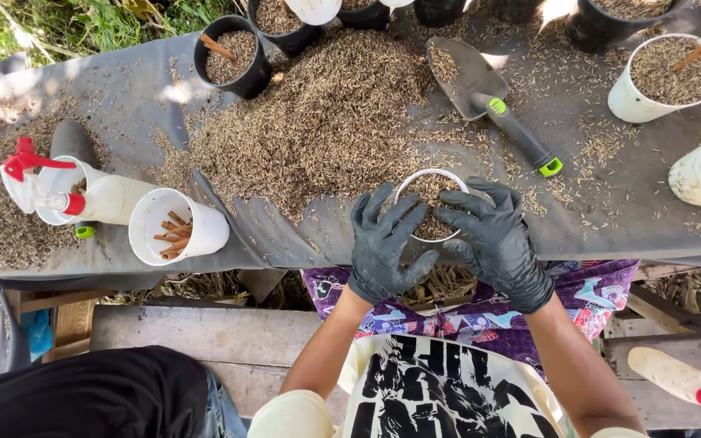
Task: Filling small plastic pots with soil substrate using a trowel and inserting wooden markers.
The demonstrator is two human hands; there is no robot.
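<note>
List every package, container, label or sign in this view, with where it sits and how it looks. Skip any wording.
Spray bottle: far left, lying on its side, white with a red trigger.
White cup: beside it, tipped over, brown sticks inside.
Small white pot: under both gloved hands, filled with husks.
Black pot: top left, husks and one stick.
White pot: top right, husks and one stick.
Second spray bottle: bottom right, cream with a red top.
No signs or screens.

Matt black rubbery gloves [391, 243]; smooth white plastic pot [430, 208]; coarse husks [326, 122].
</note>
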